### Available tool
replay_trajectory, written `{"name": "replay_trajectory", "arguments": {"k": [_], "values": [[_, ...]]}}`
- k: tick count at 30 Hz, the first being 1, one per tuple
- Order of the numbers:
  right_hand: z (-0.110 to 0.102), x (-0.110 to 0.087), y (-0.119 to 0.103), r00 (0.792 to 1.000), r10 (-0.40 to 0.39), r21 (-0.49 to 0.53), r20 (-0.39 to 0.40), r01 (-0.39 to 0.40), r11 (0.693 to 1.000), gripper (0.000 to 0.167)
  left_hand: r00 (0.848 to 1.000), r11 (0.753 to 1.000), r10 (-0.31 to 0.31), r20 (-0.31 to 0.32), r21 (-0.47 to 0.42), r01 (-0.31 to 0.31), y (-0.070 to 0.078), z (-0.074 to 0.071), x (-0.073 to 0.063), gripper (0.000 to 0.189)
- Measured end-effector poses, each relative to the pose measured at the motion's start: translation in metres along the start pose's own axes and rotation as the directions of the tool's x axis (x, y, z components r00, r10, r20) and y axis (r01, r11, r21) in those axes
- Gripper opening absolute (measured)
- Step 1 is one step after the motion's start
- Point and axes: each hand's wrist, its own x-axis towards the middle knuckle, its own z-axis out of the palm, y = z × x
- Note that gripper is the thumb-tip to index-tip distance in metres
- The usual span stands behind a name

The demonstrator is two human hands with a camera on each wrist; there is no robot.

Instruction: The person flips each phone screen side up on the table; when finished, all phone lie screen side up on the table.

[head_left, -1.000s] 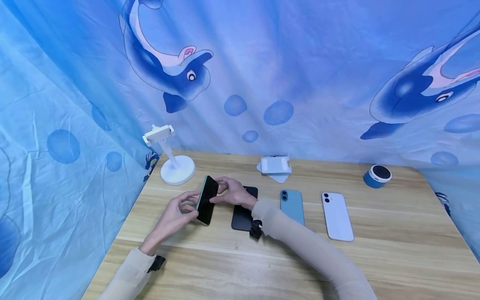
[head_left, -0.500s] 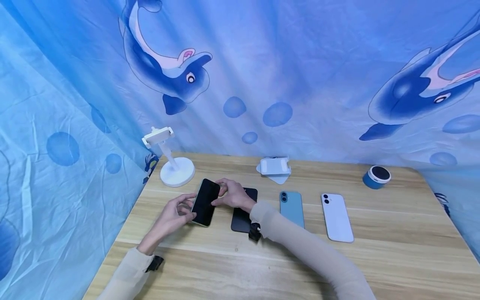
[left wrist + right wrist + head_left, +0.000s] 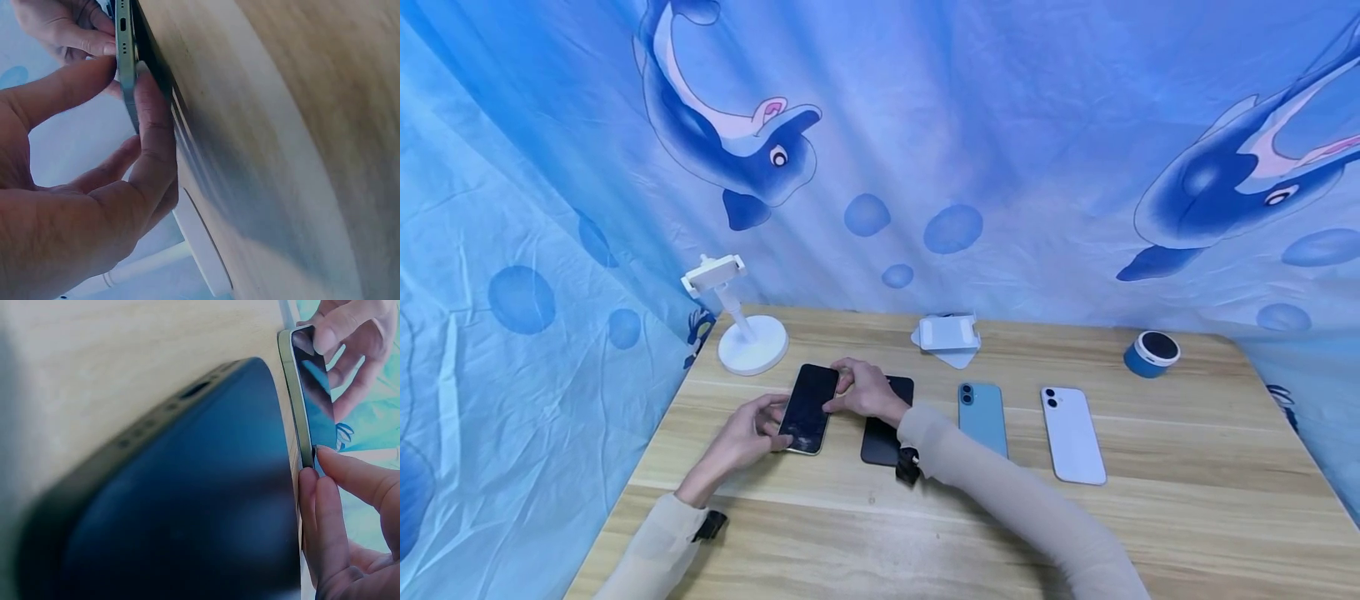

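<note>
A smartphone with a black screen and a pale green edge (image 3: 811, 404) is held between both hands, screen up, just over the wooden table (image 3: 880, 533). My left hand (image 3: 741, 435) pinches its lower left side, thumb on the screen side and fingers beneath, as the left wrist view shows. At its upper right side, my right hand (image 3: 868, 392) grips the edge between thumb and fingers. Under the right wrist lies a black phone (image 3: 877, 440), partly hidden. Right of it a blue phone (image 3: 983, 417) and a white phone (image 3: 1072, 435) lie camera side up.
A white phone stand with a round base (image 3: 754, 346) rises at the back left. Near the back edge sits a small white folding stand (image 3: 949, 335). A blue cylinder with a dark top (image 3: 1152, 356) stands at the back right. A blue dolphin curtain (image 3: 925, 150) hangs behind.
The held phone has turned from a steep tilt to nearly flat, its screen now facing up. Both hands keep their grip and have shifted only slightly.
</note>
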Motion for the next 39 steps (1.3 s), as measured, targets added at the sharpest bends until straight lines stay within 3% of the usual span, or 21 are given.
{"name": "replay_trajectory", "arguments": {"k": [10,14,20,31,39], "values": [[-0.0006,0.0005,0.0013,1.000,-0.016,0.007,0.003,0.016,1.000,0.070,0.998,0.999,-0.013,0.062,-0.033,0.015,-0.0020,-0.0002,0.0010,0.088],[-0.0004,0.0007,0.0015,1.000,-0.017,0.015,-0.004,0.017,1.000,0.070,0.998,1.000,-0.022,0.066,-0.007,0.022,-0.0025,0.0004,0.0016,0.092],[-0.0012,0.0002,0.0002,1.000,-0.001,0.019,-0.006,0.001,1.000,0.071,0.999,0.998,-0.026,0.043,0.056,0.023,-0.0035,0.0014,0.0044,0.088],[-0.0020,0.0000,0.0001,1.000,0.027,0.023,0.016,-0.027,0.999,0.074,0.997,0.999,-0.012,0.075,0.048,0.008,-0.0052,0.0002,0.0057,0.085],[-0.0036,-0.0009,0.0038,0.999,0.011,0.038,0.044,-0.013,0.999,0.078,0.997,0.996,-0.043,0.067,0.077,0.038,-0.0026,0.0025,0.0044,0.085]]}}
